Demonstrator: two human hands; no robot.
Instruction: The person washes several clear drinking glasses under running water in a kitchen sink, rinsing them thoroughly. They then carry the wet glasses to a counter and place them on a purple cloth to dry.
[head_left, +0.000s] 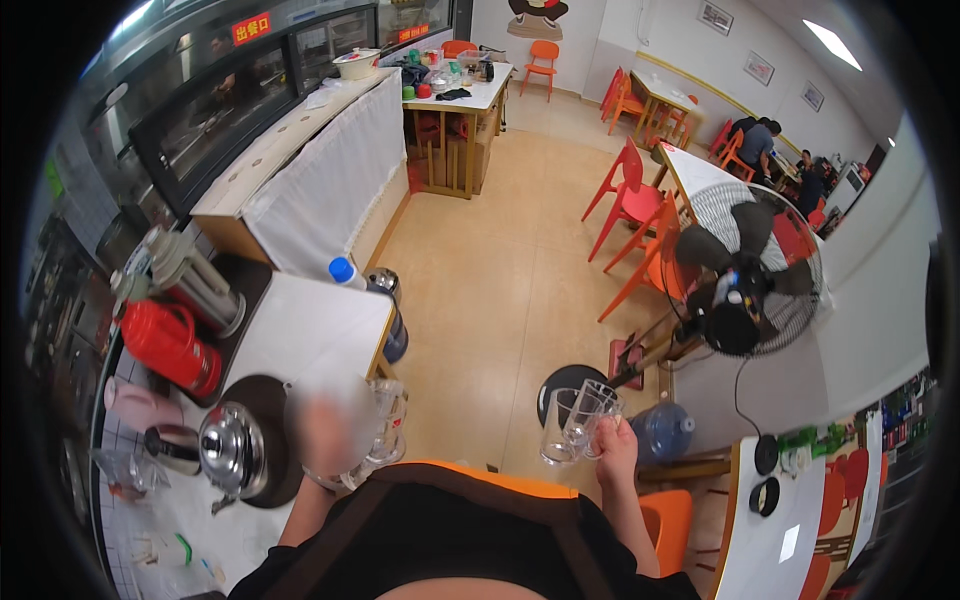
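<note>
My right hand (616, 444) grips clear glass mugs (568, 424), at least two, held in the air to the right of my waist. They are see-through, and nothing shows inside them. A blurred patch covers most of my left hand (328, 435), so its fingers cannot be made out. It is over the front edge of a white table (311, 322), close against several clear glass mugs (386, 420). Whether it holds one of these is hidden. Left of that hand, a steel kettle (234, 450) rests on a round dark tray (274, 420).
A red thermos jug (169, 346) and a steel thermos jug (195, 281) stand on the table's far left. A black pedestal fan (742, 270) rises at right, near a blue water bottle (664, 433). Orange chairs (649, 262) line the tables. People (759, 146) sit farther back.
</note>
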